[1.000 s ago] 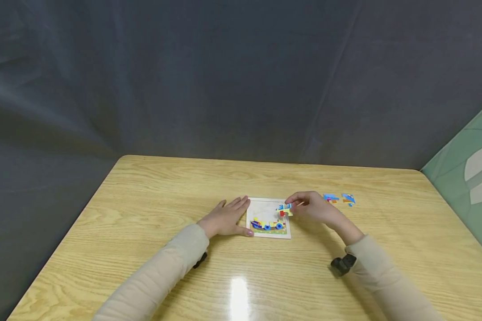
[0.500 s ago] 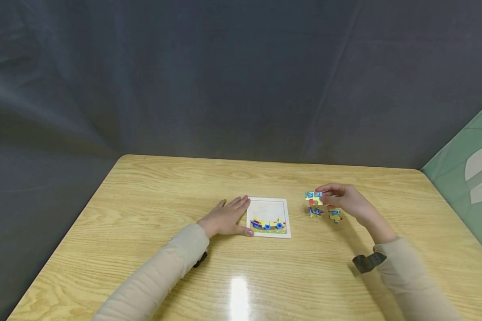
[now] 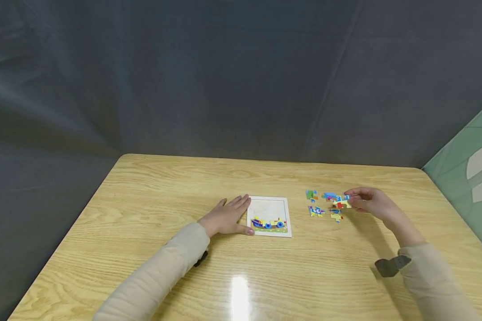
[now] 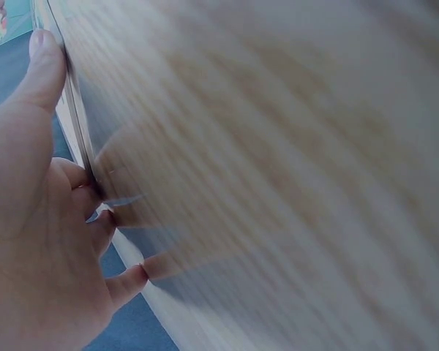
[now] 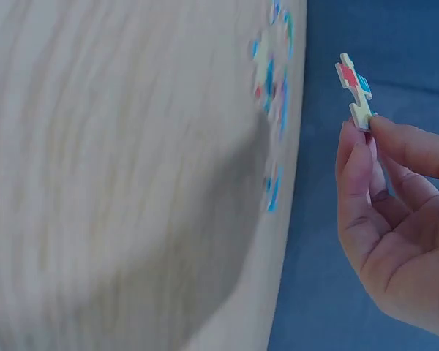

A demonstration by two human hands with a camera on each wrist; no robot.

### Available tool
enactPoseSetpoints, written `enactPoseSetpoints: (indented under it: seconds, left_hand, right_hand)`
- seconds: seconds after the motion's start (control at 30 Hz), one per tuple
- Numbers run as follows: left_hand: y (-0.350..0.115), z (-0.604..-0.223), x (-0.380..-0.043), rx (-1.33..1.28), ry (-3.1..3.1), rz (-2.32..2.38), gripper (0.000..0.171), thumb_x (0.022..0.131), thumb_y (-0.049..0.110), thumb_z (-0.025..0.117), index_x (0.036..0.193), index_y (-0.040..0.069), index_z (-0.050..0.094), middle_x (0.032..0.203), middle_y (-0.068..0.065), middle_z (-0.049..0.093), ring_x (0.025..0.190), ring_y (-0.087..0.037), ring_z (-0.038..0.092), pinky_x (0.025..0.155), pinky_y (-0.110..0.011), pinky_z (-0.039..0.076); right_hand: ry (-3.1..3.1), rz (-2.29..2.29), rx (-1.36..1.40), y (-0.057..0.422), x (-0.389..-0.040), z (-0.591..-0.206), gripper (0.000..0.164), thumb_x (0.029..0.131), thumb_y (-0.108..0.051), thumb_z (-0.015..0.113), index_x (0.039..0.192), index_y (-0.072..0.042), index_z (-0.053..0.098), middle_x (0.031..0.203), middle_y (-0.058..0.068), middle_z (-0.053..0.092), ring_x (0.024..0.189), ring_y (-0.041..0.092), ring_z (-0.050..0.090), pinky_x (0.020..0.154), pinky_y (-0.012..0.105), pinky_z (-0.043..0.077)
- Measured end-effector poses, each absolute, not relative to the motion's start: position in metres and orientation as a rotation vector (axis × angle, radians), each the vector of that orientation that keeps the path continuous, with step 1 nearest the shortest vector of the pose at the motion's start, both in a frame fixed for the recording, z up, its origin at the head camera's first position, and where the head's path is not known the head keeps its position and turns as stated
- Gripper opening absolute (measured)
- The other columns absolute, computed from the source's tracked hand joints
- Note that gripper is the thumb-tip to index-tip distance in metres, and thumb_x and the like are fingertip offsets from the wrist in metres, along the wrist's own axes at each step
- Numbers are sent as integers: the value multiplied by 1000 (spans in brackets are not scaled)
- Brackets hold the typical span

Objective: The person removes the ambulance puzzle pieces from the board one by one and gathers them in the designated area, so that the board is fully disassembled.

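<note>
A white-framed puzzle board [image 3: 268, 205] lies mid-table, its lower part filled with pieces showing a yellow and blue vehicle [image 3: 268, 224]. My left hand [image 3: 226, 218] rests on the board's left edge with fingers spread; the left wrist view shows the same hand [image 4: 51, 219] along that edge. My right hand [image 3: 375, 206] pinches a yellow, red and blue puzzle piece [image 3: 341, 202] between thumb and fingers. In the right wrist view that piece [image 5: 356, 91] is raised off the table, held at one end by the hand [image 5: 402, 212].
Several loose puzzle pieces lie right of the board, among them a green and blue one [image 3: 311, 195], a blue one with eye-like shapes [image 3: 316, 211] and a yellow one [image 3: 336, 217]. A dark curtain [image 3: 225, 89] hangs behind the wooden table [image 3: 164, 191].
My right hand has moved right, away from above the board, carrying the pinched piece over the loose pieces. The left hand and board have stayed in place.
</note>
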State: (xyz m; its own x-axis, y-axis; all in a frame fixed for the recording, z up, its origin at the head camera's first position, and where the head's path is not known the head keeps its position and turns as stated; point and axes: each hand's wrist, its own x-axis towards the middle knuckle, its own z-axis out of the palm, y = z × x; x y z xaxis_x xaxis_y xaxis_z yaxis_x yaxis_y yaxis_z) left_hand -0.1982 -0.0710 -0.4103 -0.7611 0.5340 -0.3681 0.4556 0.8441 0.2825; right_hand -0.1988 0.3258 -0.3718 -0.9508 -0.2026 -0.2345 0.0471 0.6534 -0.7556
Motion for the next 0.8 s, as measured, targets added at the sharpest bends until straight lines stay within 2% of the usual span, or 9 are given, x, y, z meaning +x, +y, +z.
enactPoseSetpoints:
  seconds: [0.17, 0.4, 0.8]
  left_hand:
    - [-71, -410, -198, 734, 2577, 248, 96, 86, 65, 51, 155, 18, 4, 163, 4, -2, 151, -16, 3, 123, -49, 6]
    - [-71, -411, -198, 735, 2579, 240, 97, 86, 66, 51, 155, 18, 4, 163, 4, -1, 151, -16, 4, 123, -49, 7]
    - [-72, -410, -197, 739, 2579, 237, 96, 86, 66, 50, 155, 18, 4, 163, 4, -2, 151, -16, 3, 123, -49, 6]
  right_hand:
    - [2538, -1183, -57, 339, -197, -376, 43, 98, -10, 52, 129, 18, 43, 96, -13, 58, 82, -12, 54, 79, 21, 56]
    - [2479, -1168, 10, 350, -196, -382, 43, 95, -1, 52, 130, 21, 39, 91, -11, 59, 79, -9, 55, 74, 18, 55]
    - [2427, -1189, 60, 360, -196, -392, 46, 95, -4, 55, 130, 21, 38, 85, -22, 60, 77, -10, 55, 70, 16, 54]
